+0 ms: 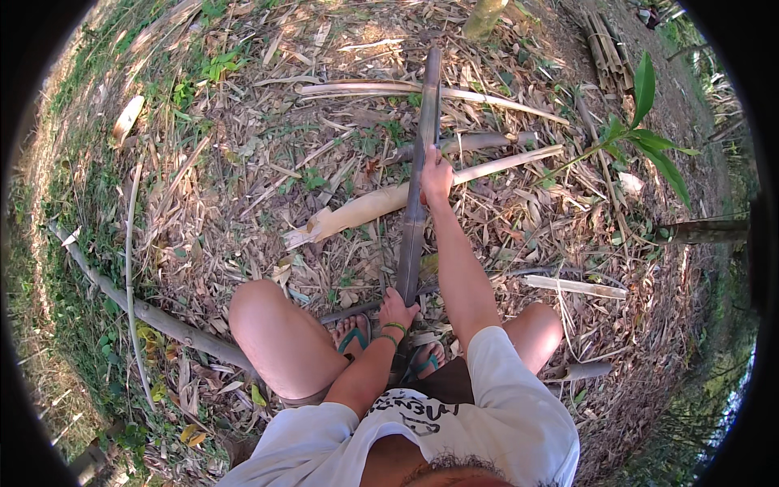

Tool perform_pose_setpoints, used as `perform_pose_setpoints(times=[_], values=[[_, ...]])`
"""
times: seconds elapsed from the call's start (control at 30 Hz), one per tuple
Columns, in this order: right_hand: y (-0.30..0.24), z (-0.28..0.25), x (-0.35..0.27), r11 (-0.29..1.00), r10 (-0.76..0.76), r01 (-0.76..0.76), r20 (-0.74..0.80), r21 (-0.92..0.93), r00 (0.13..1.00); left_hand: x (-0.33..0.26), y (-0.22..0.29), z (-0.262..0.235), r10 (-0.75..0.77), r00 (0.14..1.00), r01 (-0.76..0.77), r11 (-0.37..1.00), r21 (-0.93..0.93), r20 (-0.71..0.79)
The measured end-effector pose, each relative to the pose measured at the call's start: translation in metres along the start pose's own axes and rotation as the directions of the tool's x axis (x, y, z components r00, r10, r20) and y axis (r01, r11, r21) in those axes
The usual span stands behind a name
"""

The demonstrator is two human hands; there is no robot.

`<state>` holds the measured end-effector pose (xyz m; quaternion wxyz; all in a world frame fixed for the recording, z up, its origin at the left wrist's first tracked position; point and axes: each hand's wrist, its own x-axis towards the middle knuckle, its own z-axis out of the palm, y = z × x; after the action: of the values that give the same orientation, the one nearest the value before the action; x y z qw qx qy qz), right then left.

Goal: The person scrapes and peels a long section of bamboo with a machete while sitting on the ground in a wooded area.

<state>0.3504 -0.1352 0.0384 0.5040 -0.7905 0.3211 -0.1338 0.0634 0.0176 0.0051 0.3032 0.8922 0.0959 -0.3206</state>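
A long dark bamboo pole (pixel 414 223) runs away from me between my knees, its far end lying out over the leaf litter. A lengthwise gap or split seems to show along its far part. My left hand (pixel 396 309), with yellow-green bands at the wrist, is closed around its near end, just above my feet. Farther along, my right hand (pixel 436 175) grips the same pole with the arm stretched out. Beneath the pole lies a pale split bamboo piece (pixel 357 213), crossing it at an angle. The pole's nearest tip is hidden by my hand and body.
Dry leaves cover the ground. A thin curved strip (pixel 503 101) and a cut log (pixel 487 141) lie beyond. At left is a long grey branch (pixel 174 325). A green-leaved sapling (pixel 621 134) and a bundle of sticks (pixel 607 50) are at right. A short slat (pixel 576 286) lies near my right knee.
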Motion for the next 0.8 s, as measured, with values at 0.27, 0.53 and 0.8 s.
perform_pose_setpoints(times=[0.27, 0.53, 0.8], values=[[-0.107, -0.042, 0.044, 0.946, -0.316, 0.32, -0.089, 0.043, 0.945, 0.006, 0.0, -0.002, -0.051, 0.997, 0.05, 0.999, 0.011, 0.053], [-0.174, -0.057, 0.02, 0.417, -0.454, 0.787, -0.646, 0.454, 0.614, 0.011, 0.005, -0.005, -0.071, 0.997, 0.071, 0.997, 0.004, 0.021], [-0.048, 0.013, 0.03, 0.94, 0.339, -0.313, 0.264, -0.137, 0.903, 0.004, 0.004, -0.005, -0.134, 0.99, 0.135, 0.991, -0.012, 0.051]])
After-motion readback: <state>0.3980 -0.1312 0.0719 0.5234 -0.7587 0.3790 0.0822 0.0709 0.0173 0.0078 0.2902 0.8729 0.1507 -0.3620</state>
